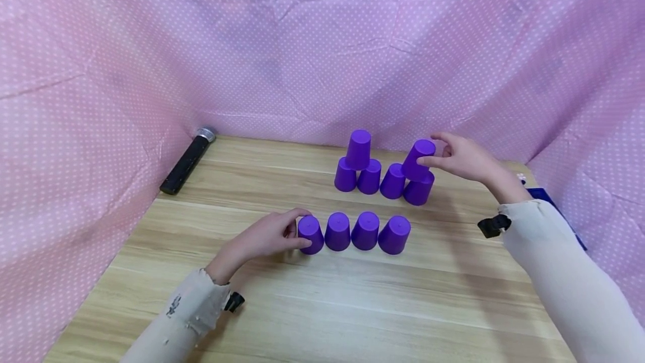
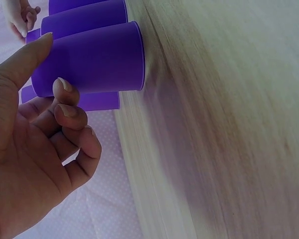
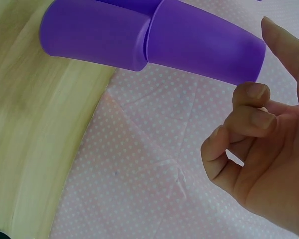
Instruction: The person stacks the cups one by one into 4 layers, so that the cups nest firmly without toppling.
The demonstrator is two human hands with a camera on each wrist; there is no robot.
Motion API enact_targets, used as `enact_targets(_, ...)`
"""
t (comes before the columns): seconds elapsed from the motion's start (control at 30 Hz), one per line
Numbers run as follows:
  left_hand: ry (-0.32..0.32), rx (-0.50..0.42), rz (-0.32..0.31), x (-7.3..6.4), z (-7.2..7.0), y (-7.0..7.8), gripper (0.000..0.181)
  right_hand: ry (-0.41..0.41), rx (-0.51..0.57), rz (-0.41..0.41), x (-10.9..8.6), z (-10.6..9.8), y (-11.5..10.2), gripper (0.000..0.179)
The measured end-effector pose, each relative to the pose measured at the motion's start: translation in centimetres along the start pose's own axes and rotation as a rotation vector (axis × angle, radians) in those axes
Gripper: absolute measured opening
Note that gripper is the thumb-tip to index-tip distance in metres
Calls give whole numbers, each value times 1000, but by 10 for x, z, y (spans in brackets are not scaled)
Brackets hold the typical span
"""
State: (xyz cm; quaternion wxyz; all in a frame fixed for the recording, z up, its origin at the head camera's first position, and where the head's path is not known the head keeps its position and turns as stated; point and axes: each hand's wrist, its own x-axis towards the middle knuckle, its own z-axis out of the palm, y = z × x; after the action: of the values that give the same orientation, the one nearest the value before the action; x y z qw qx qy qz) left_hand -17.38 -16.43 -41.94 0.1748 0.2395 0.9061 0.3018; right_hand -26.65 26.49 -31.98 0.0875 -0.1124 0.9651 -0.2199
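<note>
A row of upside-down purple cups stands at the front of the table. My left hand (image 1: 274, 232) holds the leftmost front cup (image 1: 311, 235), thumb on its near side and index finger behind; that same cup (image 2: 89, 62) fills the top of the left wrist view. Behind the row, two upside-down cups each top a pair: an upper left cup (image 1: 358, 150) and an upper right cup (image 1: 416, 160). My right hand (image 1: 466, 157) is at the upper right cup (image 3: 204, 42), thumb and index finger spread around its top. The right wrist view shows the thumb apart from the cup.
A black microphone (image 1: 186, 161) lies at the table's back left. A dark blue object (image 1: 546, 198) sits by the right edge, partly behind the right sleeve. Pink dotted cloth (image 1: 282, 60) hangs around the wooden table (image 1: 322, 307).
</note>
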Motion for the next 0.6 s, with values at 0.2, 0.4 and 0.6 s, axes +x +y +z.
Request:
enact_targets(0.2,-1,-5,-7,0,1,-1,59,81,34,-4,-23,-1,0,85)
enact_targets(0.4,0,2,-22,0,2,-2,59,170,8,-84,-59,7,-11,71)
enact_targets(0.6,16,-7,-10,0,2,-2,55,115,-78,-179,-83,36,-24,62)
